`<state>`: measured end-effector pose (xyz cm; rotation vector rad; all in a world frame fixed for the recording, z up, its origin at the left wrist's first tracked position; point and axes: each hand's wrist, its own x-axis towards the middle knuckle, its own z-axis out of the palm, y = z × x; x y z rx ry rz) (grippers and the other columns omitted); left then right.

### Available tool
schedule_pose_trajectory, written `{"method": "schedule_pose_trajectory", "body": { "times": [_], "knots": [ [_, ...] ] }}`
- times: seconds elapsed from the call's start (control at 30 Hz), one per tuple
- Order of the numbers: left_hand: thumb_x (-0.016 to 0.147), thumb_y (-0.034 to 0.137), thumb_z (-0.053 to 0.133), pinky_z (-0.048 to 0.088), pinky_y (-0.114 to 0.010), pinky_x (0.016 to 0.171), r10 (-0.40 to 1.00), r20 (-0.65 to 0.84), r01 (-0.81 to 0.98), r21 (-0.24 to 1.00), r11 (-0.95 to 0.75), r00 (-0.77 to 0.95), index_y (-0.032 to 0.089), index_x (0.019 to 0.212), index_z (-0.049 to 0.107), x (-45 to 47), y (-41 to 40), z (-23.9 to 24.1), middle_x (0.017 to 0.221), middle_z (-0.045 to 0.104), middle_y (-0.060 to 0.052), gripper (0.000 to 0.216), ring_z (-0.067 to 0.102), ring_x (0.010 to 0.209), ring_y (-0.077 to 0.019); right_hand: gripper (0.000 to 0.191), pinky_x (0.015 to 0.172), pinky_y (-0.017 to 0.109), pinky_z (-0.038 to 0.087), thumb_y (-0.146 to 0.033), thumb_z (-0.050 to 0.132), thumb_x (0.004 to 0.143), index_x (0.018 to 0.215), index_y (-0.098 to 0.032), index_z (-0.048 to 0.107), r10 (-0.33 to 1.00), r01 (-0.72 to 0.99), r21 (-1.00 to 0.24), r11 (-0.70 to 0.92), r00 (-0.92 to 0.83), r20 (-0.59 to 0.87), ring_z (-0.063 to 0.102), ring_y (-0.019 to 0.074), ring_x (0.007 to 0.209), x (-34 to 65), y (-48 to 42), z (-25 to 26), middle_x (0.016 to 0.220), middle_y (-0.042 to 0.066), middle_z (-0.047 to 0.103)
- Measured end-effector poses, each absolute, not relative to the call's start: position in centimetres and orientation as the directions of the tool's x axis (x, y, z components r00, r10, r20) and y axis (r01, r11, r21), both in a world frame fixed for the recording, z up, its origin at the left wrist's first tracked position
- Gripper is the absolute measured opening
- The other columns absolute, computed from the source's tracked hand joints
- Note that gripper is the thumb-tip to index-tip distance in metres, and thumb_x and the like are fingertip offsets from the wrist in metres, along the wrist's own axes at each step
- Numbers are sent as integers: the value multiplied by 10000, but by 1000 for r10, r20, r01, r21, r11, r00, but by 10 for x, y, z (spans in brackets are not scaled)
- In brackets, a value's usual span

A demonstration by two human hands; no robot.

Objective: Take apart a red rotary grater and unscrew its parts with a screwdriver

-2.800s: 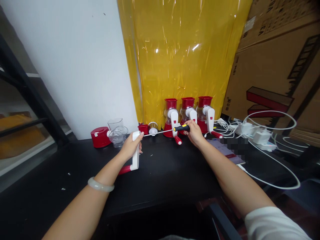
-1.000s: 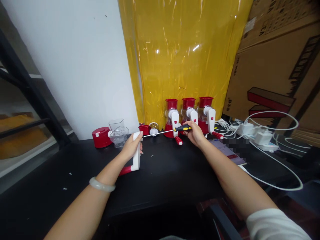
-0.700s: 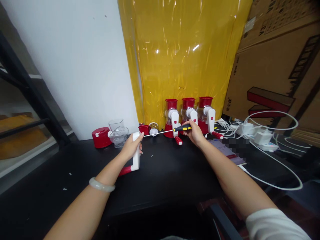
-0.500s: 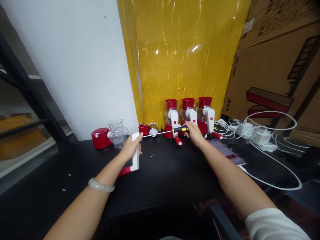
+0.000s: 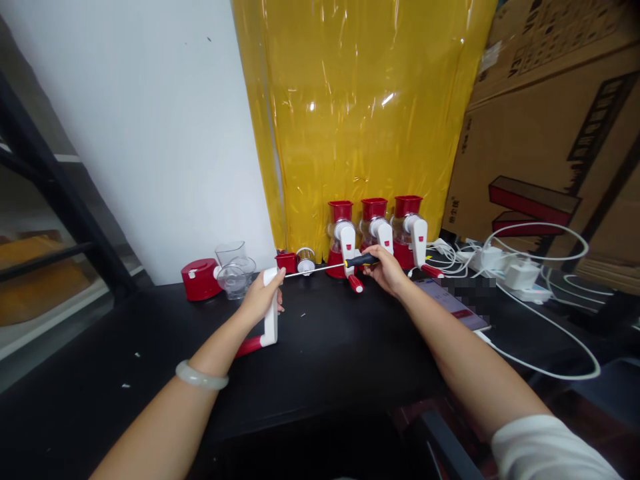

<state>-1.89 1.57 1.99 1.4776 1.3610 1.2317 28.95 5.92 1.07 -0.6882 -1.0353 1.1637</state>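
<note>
Left fingers curled tight round white crank, right fingers closed on screwdriver, both outstretched

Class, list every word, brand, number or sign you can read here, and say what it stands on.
"V3", slanted, probably: cardboard box.
The box's other print: too blurred.
Flat screen: too blurred.
Red badges on the standing grinders: too small.
White crank, screwdriver: none visible.
</note>
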Motion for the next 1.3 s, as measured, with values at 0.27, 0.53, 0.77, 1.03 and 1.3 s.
{"method": "schedule_pose_trajectory", "body": {
  "times": [0.27,0.53,0.77,1.03,1.3],
  "knots": [
    [744,764,625,514,-276,412,986,166,257,954,-152,-32,216,909,490,-20,16,21,470,552,61,589,547,386,-155,439,469,266,424,-647,666,765,739,-233,522,938,-216,-913,345,37,346,350,83,347,290,66,4,400,-89,413],
    [722,771,631,527,-286,430,985,165,262,953,-149,-41,213,910,491,-17,11,25,472,553,66,605,543,384,-148,347,484,249,434,-540,649,793,715,-229,517,918,-260,-881,395,77,389,353,73,357,286,60,8,394,-89,399],
    [716,797,609,493,-261,411,986,157,292,947,-133,-59,211,911,494,-17,11,27,473,562,60,628,572,385,-159,332,484,257,428,-534,647,790,734,-228,529,914,-259,-877,405,83,398,347,73,369,286,60,9,431,-86,402],
    [717,781,626,508,-269,419,984,165,278,950,-143,-61,211,913,500,-18,13,25,482,564,58,616,571,394,-158,341,474,263,404,-554,636,783,720,-234,536,912,-234,-882,409,90,400,334,87,375,286,59,10,401,-79,393],
    [719,775,630,502,-259,416,984,166,288,948,-139,-69,211,919,503,-17,11,26,495,574,57,613,583,394,-160,313,469,249,395,-523,646,781,736,-230,548,916,-250,-881,401,113,385,331,82,380,286,59,10,409,-82,368]
  ]
}}
